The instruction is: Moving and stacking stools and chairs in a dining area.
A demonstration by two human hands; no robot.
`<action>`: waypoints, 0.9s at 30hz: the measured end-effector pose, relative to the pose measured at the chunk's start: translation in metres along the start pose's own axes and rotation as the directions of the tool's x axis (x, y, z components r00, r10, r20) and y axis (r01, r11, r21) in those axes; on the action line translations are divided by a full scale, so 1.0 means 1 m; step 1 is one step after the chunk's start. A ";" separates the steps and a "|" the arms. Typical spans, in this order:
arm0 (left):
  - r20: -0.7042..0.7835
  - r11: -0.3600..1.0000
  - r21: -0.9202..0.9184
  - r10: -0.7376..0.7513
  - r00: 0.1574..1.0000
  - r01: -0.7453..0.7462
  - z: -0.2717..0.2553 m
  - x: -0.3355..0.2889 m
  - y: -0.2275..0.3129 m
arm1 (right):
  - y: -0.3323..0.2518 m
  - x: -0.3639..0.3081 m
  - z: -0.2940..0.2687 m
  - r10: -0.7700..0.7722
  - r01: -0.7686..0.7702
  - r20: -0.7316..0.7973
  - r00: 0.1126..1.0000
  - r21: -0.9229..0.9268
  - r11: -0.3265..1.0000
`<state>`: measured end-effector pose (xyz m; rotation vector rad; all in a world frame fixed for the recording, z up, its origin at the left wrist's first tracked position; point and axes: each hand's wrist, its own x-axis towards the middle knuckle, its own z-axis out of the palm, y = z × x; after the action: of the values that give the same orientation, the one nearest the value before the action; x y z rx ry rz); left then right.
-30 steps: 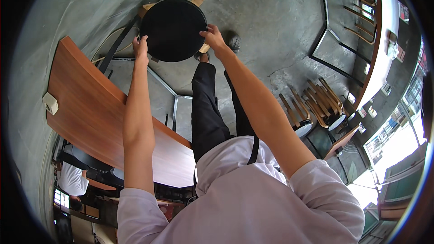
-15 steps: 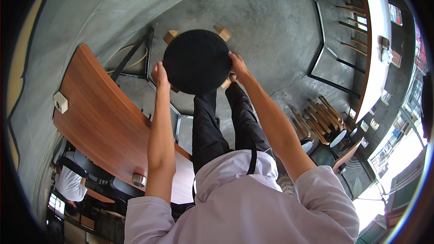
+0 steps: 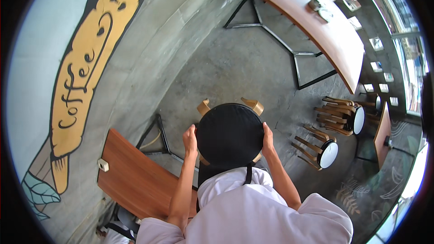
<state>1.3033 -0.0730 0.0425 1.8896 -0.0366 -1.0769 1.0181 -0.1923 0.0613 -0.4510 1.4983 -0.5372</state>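
Observation:
A round stool (image 3: 230, 133) with a black seat and pale wooden legs is held in front of my body, seat facing up. My left hand (image 3: 190, 139) grips the left edge of its seat. On the opposite edge, my right hand (image 3: 268, 136) is closed round the rim, thumb on top. The far legs (image 3: 252, 105) poke out beyond the seat; the near ones are mostly covered by it.
At my left is a wooden table (image 3: 140, 180) with a white socket box (image 3: 103, 165). Another long table (image 3: 312, 22) on black metal legs stands far right. Upturned stools (image 3: 337, 113) lie at the right, with a single upturned stool (image 3: 326, 153) nearer. A painted wall (image 3: 181, 27) rises on the left.
The stool has come closer to my body, with both hands still on its seat. My view has swung, so the far table and the painted wall show more fully.

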 end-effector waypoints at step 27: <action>0.948 0.824 -0.147 0.275 0.160 -0.548 0.436 -0.216 0.131 | -0.053 -0.159 -0.271 -0.308 0.776 -0.874 0.376 0.116 0.620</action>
<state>0.9205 -0.3607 0.2008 0.9520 -1.3981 -1.6745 0.7455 -0.1284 0.2129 -0.2841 1.9131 -1.9106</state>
